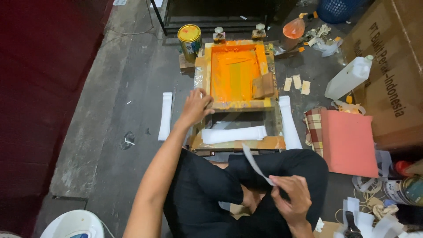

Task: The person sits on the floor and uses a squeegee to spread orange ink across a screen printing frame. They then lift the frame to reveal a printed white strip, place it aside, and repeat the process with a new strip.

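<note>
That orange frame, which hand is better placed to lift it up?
Probably the left hand: its fingers already grip the frame's near corner. The right hand is back over the lap, busy pinching a white strip, away from the frame.

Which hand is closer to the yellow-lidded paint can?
Left. The left hand grips the orange screen frame below the paint can; the right hand holds a white strip over the lap.
</note>
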